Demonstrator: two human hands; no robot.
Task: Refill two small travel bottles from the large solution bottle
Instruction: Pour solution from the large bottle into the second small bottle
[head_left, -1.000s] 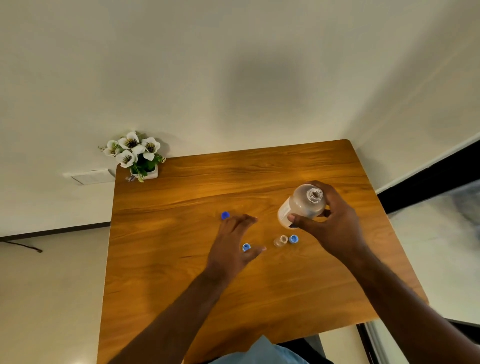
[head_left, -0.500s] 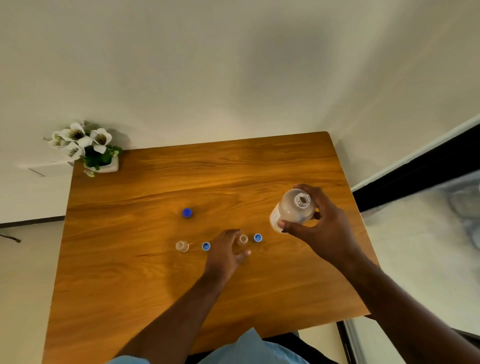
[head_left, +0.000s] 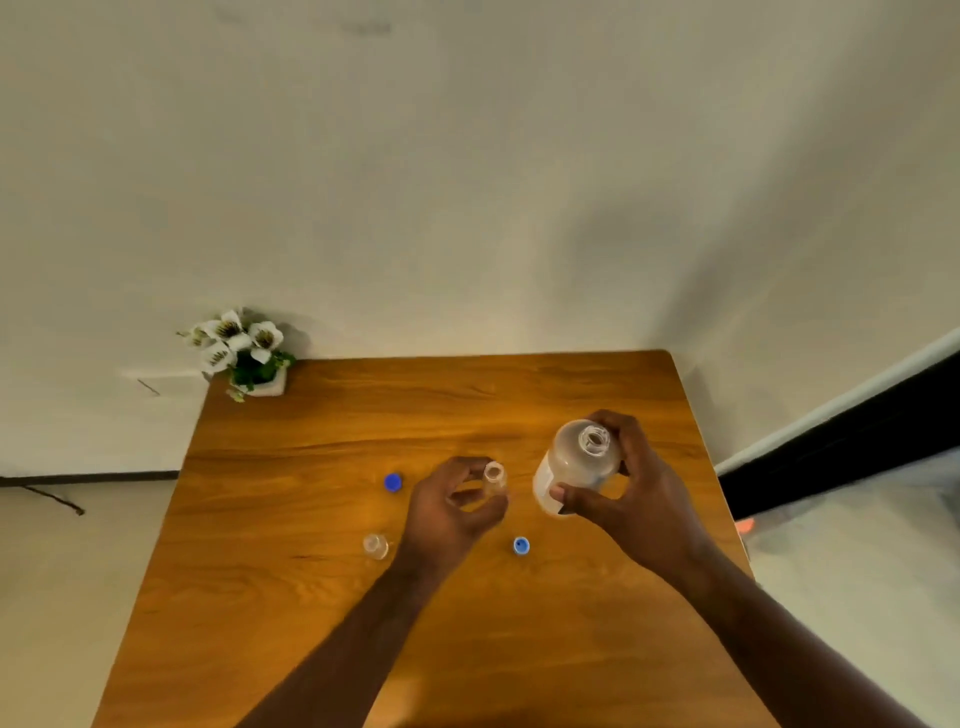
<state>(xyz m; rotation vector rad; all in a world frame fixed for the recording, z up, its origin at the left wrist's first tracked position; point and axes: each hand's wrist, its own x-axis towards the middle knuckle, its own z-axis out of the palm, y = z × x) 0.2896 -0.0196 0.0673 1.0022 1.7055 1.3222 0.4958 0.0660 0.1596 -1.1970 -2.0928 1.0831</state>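
Note:
My right hand (head_left: 631, 499) grips the large solution bottle (head_left: 576, 462), uncapped, its open mouth facing up and toward me above the wooden table (head_left: 311, 597). My left hand (head_left: 449, 512) pinches a small clear travel bottle (head_left: 494, 477), also uncapped, lifted just left of the large bottle. A second small clear travel bottle (head_left: 376, 545) stands open on the table left of my left wrist. A small blue cap (head_left: 521, 545) lies between my forearms. A larger blue cap (head_left: 394, 482) lies farther back on the left.
A white pot of white flowers (head_left: 244, 353) sits at the table's far left corner against the wall. The table's right edge drops off to a pale floor and a dark baseboard.
My left hand took hold of the small bottle beside the blue cap and lifted it toward the large bottle. The other small blue cap is now hidden under that hand. The camera shifted.

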